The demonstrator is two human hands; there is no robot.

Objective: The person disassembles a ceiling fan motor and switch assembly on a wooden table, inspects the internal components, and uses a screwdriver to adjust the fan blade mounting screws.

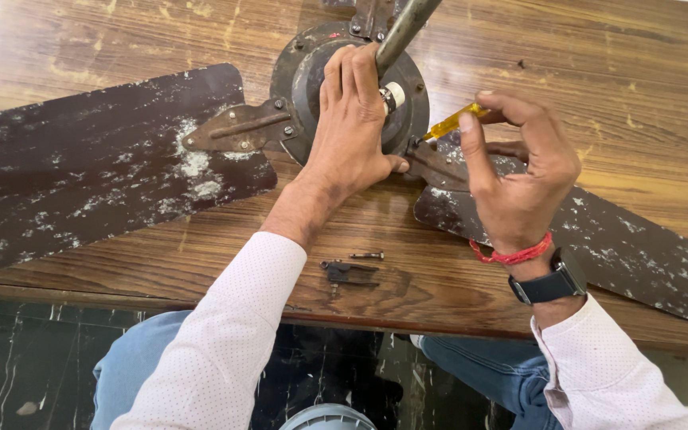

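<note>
Your left hand presses flat, fingers spread, on the fan motor housing to steady it on the wooden table; your right hand pinches the yellow screwdriver, tip at the blade bracket by the motor.

We count one ceiling-fan motor housing, one metal rod, and two dark, speckled fan blades, one at left and one at right. We list one yellow-handled screwdriver, one loose screw, one small dark metal fitting, one wooden table. Worn items: one wristwatch, one red thread band.
</note>
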